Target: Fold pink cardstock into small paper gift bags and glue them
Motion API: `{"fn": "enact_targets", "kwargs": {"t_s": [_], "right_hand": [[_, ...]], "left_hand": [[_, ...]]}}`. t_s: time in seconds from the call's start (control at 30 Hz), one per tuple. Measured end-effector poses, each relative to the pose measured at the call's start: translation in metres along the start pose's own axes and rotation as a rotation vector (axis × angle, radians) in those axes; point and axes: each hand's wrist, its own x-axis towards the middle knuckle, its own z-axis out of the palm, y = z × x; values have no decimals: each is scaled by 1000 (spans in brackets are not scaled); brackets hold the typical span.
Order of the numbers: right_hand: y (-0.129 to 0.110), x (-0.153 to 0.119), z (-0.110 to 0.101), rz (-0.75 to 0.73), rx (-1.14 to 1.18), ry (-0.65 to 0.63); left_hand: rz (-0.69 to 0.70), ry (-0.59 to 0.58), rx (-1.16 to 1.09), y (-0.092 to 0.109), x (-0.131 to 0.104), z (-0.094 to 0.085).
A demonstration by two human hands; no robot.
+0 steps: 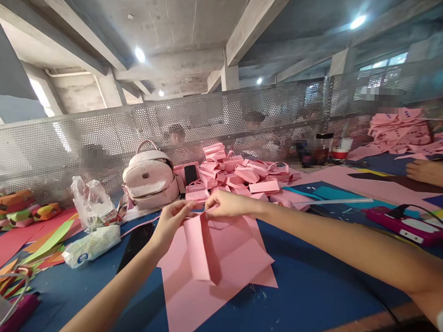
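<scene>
Far left side: Many green, orange and red paper strips (52, 240) lie loose on red paper; it seems this corner serves only for keeping.
Plastic bag: A crumpled white plastic bag (91, 247) with a blue mark lies beside these strips, outside the middle place.
Black slab: A flat black rectangle, maybe a phone (136, 245), lies very near the left forearm, so I think this side gives little room.
Backpack: A pale pink rounded backpack (148, 180) stands upright against the perforated grey metal screen (209, 107), which probably supports it.
Left hand: The left hand (172, 222) pinches narrowly, thumb against fingers, at the top end of the folded piece.
Folded piece: This bent pink paper piece (197, 250) is between the hands, above flat pink paper sheets (191, 305); its lower end is free.
Right hand: The right hand (220, 204) also pinches at the top end; two holding points probably prevent the fold from opening.
Pink pile: Behind the hands rises a heap of folded pink paper boxes (239, 171), limiting forward room.
Open room: Right of the sheets, the blue tabletop (297, 294) is bare until its brownish front edge.
Far right side: A magenta-and-white power strip (408, 226) and another person's hand (430, 172) are well apart.
</scene>
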Motion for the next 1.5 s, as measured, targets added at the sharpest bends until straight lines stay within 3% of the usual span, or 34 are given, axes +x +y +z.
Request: {"fn": "enact_targets", "kwargs": {"t_s": [0.07,0.17,0.23,0.33,0.4,0.5,0.57,0.7,0.8,0.97,1.1,1.2,1.33,1.5], "right_hand": [[7,1,4,54,123,2],[20,-8,25,171,292,79],[30,-21,45,272,371,141],[42,-41,73,402,418,177],[49,-51,80,443,416,161],[55,-53,75,444,371,-6],[58,-49,65,432,325,-163],[56,-40,54,433,242,-408],[47,-41,52,396,166,-467],[35,-55,52,296,-91,-359],[38,-68,54,181,-359,-137],[47,-75,58,76,-425,2],[56,-83,66,-136,-465,-4],[54,-91,75,-305,-604,-94]], "left_hand": [[82,30,27,19,-3,-3],[340,62,260,48,-19,0],[415,-47,436,56,-37,9],[421,-345,729,36,-69,27],[451,-408,950,7,-85,36],[350,-514,1237,-36,-95,39],[257,-554,1357,-52,-93,37],[237,-619,1398,-52,-89,36],[194,-705,1341,-42,-87,39],[99,-649,1239,-38,-85,45],[58,-540,1096,-44,-90,43],[28,-395,936,-48,-92,35],[-57,-194,799,-48,-80,32],[-9,-206,907,-50,-56,39]]}}
